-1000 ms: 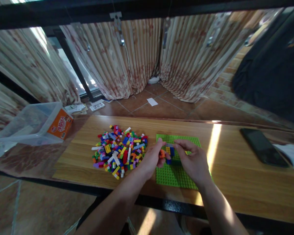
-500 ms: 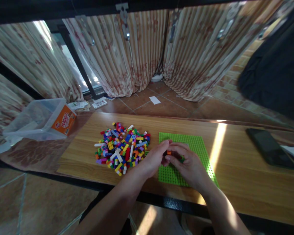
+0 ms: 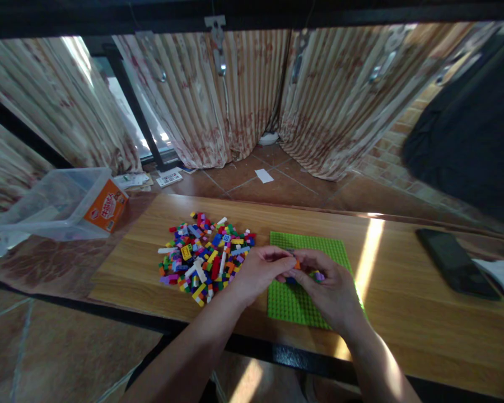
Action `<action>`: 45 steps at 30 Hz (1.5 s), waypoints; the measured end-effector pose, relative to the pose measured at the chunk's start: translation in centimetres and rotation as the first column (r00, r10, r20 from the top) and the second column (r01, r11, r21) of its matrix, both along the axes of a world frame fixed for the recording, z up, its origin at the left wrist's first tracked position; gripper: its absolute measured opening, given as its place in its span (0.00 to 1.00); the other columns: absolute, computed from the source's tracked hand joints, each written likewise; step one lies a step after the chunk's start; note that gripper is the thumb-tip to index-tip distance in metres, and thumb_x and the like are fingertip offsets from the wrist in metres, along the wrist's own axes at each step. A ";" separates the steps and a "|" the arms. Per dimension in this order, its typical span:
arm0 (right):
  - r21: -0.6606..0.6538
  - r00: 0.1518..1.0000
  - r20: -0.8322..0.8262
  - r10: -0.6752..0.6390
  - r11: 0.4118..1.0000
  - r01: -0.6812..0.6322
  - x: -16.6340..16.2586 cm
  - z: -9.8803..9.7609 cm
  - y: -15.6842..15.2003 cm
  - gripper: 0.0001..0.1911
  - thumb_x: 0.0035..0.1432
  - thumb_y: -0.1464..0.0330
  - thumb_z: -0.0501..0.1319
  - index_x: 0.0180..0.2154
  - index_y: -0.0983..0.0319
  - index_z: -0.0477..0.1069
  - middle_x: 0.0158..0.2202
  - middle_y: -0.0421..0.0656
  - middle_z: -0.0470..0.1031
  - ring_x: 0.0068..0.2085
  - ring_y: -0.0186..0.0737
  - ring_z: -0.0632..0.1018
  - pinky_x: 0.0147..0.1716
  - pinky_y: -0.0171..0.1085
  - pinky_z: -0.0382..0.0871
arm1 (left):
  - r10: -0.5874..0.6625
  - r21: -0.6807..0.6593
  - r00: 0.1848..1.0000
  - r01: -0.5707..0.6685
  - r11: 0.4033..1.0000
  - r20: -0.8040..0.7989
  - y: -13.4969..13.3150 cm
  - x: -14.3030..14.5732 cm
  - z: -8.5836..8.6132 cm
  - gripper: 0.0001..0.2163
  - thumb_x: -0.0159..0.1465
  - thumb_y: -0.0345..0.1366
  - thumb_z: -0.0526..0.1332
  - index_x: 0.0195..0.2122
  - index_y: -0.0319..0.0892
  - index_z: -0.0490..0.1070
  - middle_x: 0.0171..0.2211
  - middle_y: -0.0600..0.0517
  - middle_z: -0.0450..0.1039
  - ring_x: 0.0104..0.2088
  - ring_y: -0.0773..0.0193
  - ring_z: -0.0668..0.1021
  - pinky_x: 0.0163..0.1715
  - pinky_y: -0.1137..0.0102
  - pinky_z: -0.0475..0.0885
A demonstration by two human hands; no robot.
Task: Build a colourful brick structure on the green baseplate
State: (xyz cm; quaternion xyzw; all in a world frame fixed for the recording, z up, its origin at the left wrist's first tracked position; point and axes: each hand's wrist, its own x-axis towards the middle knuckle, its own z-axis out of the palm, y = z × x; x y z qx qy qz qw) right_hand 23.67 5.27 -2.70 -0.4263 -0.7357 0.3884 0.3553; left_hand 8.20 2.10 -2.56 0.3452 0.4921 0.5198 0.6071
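Note:
My left hand (image 3: 261, 272) and my right hand (image 3: 331, 286) meet over the left part of a green studded baseplate (image 3: 308, 310). Their fingertips are closed together around a small orange toy brick (image 3: 297, 264). Dark blue shows just under the orange brick, and a small purple and multicoloured bit peeks out beside my right fingers; fingers hide most of these pieces. Left of my left hand, a loose pile of mixed coloured toy bricks (image 3: 215, 260) lies spread on the wooden tabletop (image 3: 134, 257).
A clear plastic bin (image 3: 54, 196) with an orange label stands beyond the tabletop's left end. A black phone (image 3: 456, 263) and white paper (image 3: 498, 277) lie at the right. Curtains (image 3: 243, 95) hang behind, and a dark cloth shape (image 3: 466, 129) fills the upper right.
My fingers have shifted around the small bricks, with the left thumb and fingertips now pinching at the orange one. The view has tilted slightly; the pile and baseplate look unchanged.

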 end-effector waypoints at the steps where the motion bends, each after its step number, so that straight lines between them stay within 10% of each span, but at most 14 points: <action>1: -0.012 1.000 -0.007 0.006 1.000 -0.006 0.0 -0.1 0.0 0.13 0.55 0.62 0.65 0.43 0.58 0.75 0.35 0.41 0.79 0.34 0.37 0.78 0.37 0.39 0.73 | 0.009 0.015 0.999 -0.009 1.000 -0.034 0.0 0.0 0.0 0.11 0.53 0.40 0.68 0.31 0.36 0.76 0.26 0.52 0.74 0.24 0.71 0.72 0.26 0.74 0.67; 17: -0.133 0.960 -0.257 -0.110 0.988 0.077 1.6 -0.3 1.4 0.13 0.51 0.63 0.69 0.40 0.57 0.78 0.36 0.42 0.81 0.36 0.40 0.81 0.36 0.40 0.78 | 0.155 0.161 0.950 -0.114 0.980 -0.272 0.2 -2.1 0.5 0.10 0.59 0.40 0.62 0.26 0.38 0.73 0.21 0.54 0.70 0.22 0.70 0.71 0.24 0.74 0.67; 23: -0.203 0.971 -0.123 -0.203 0.963 0.176 3.6 -1.3 3.1 0.16 0.51 0.61 0.67 0.42 0.61 0.75 0.31 0.43 0.80 0.31 0.39 0.80 0.29 0.38 0.76 | 0.434 0.329 0.598 -0.284 0.901 -0.674 0.5 -7.1 0.6 0.09 0.59 0.39 0.61 0.30 0.39 0.76 0.26 0.51 0.76 0.29 0.64 0.76 0.31 0.71 0.70; 31: 0.065 0.964 0.216 -0.156 0.987 0.145 3.3 -1.8 2.9 0.10 0.57 0.63 0.59 0.38 0.58 0.76 0.37 0.44 0.81 0.37 0.42 0.80 0.39 0.44 0.74 | 0.194 0.183 0.063 -0.151 0.971 -0.979 0.0 -9.7 0.9 0.10 0.58 0.31 0.56 0.33 0.40 0.77 0.35 0.45 0.78 0.36 0.57 0.78 0.41 0.65 0.71; 45: 0.144 0.916 0.381 -0.125 0.987 0.074 2.3 -1.1 2.7 0.10 0.61 0.66 0.57 0.40 0.56 0.77 0.40 0.43 0.80 0.43 0.45 0.77 0.42 0.44 0.70 | 0.032 0.036 -0.028 -0.166 0.985 -0.999 -0.3 -9.5 1.9 0.14 0.57 0.28 0.55 0.41 0.41 0.77 0.40 0.44 0.78 0.40 0.51 0.80 0.42 0.61 0.72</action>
